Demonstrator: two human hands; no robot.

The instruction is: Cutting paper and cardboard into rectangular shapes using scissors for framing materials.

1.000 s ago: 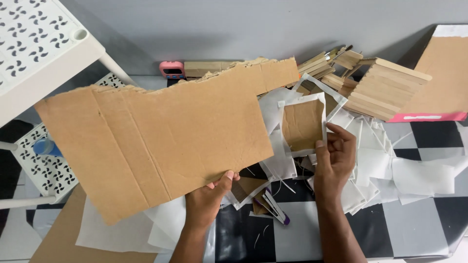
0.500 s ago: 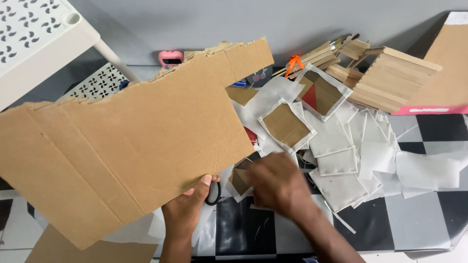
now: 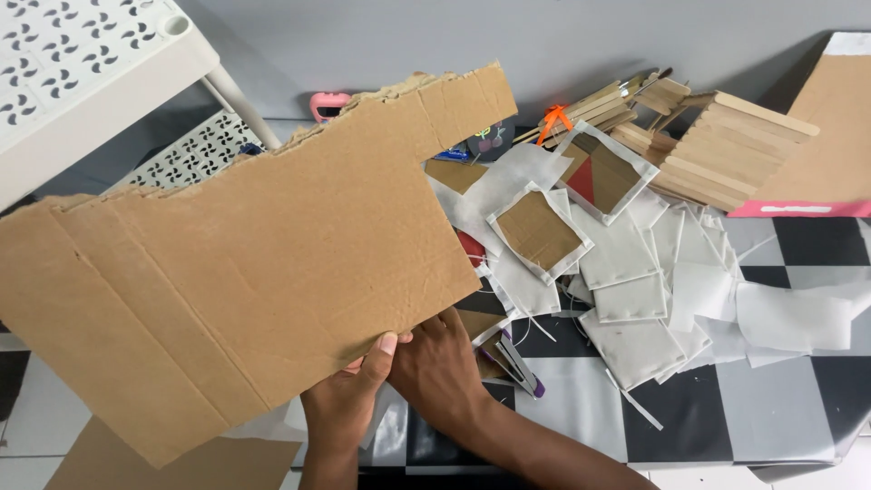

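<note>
The left hand pinches the light, stiff, floppy-edged cardboard sheet at its lower edge, while the right hand lies curled just beside it, its hold hidden.

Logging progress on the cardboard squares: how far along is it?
Done: a pile of white-wrapped squares covers the checkered table, and two pieces show cardboard centres with white borders. In hand: the left hand grips the lower edge of the big cardboard sheet, with the right hand beside it. Left: the sheet is still mostly whole, with a ragged top edge.
</note>
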